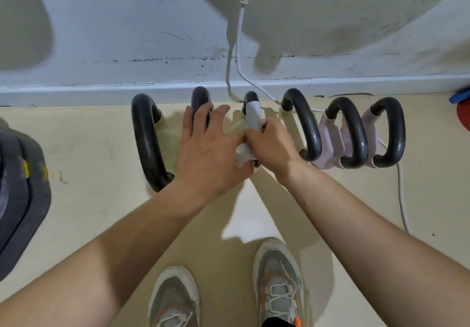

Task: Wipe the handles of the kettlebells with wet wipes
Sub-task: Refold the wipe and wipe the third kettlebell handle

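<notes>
6 black kettlebell handles stand in a row along the wall. Farthest to the left of the grip, the 1st handle (147, 143) is touched by neither hand. Next comes the left hand (208, 146), fingers spread and fairly straight, fingertips resting over the 2nd handle (201, 98). It grips nothing there. Its thumb lies against the loose tail of the wet wipe, and whether it pinches that tail cannot be told.

Just right of it, the right hand (269, 143) is curled round the wet wipe (254, 115), which is wrapped around the 3rd handle (250, 96). That handle's long axis runs away from the person toward the wall, so the wrapped part lies just beyond the right hand's fingers, with the bare black top showing past the wipe. The right hand is the nearer one — the coming stroke would likely slide along that axis.

To the right of the grip stand the 4th handle (305, 123), just beside it, then the 5th handle (353, 133) and 6th handle (391, 133) — none touched.
</notes>
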`<state>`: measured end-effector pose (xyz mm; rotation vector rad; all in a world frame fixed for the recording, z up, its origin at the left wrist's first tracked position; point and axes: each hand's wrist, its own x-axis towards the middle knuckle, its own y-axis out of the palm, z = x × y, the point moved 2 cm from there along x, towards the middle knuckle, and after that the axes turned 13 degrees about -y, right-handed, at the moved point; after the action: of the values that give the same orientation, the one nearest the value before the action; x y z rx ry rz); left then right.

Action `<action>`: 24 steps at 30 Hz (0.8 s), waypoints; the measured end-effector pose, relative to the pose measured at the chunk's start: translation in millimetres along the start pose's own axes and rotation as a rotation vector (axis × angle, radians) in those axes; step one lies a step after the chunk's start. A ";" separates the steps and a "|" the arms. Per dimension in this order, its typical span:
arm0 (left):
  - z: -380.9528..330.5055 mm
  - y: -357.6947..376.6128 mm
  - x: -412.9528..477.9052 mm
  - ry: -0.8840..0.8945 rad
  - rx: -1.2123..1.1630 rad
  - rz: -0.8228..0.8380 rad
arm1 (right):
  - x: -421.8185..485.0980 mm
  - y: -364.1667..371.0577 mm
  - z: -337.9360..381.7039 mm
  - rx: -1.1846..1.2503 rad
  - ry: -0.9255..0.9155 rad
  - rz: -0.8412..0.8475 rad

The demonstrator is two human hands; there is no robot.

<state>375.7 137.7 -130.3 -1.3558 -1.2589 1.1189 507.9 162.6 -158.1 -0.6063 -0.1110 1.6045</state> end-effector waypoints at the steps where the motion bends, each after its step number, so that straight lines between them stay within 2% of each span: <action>1: 2.2 -0.9 0.0 -0.007 -0.048 -0.011 | 6.0 2.4 -0.9 0.088 0.039 0.005; 5: 9.6 0.4 1.7 -0.025 -0.168 -0.087 | 36.3 7.1 3.3 0.413 0.235 0.014; 9: 7.9 4.5 -1.0 -0.011 -0.136 -0.076 | 58.6 2.1 12.7 0.540 0.314 0.022; 11: 8.1 5.8 -3.2 -0.001 -0.135 -0.076 | 57.3 1.8 10.7 0.418 0.244 -0.032; 15: 13.7 7.0 -4.2 0.024 -0.151 -0.081 | 17.8 15.8 3.4 -0.067 -0.069 -0.182; 19: 18.0 8.2 -6.8 0.091 -0.207 -0.087 | -12.3 28.9 -8.3 -0.215 -0.244 -0.315; 21: 21.1 7.0 -7.8 0.094 -0.256 -0.087 | -5.3 24.9 -5.8 -0.252 -0.213 -0.272; 24: 25.1 4.9 -8.0 0.080 -0.281 -0.096 | 24.9 13.1 8.3 -0.137 0.017 -0.094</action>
<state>351.1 130.9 -138.5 -1.5129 -1.4454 0.8360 492.4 186.7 -164.3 -0.7107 -0.2351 1.5090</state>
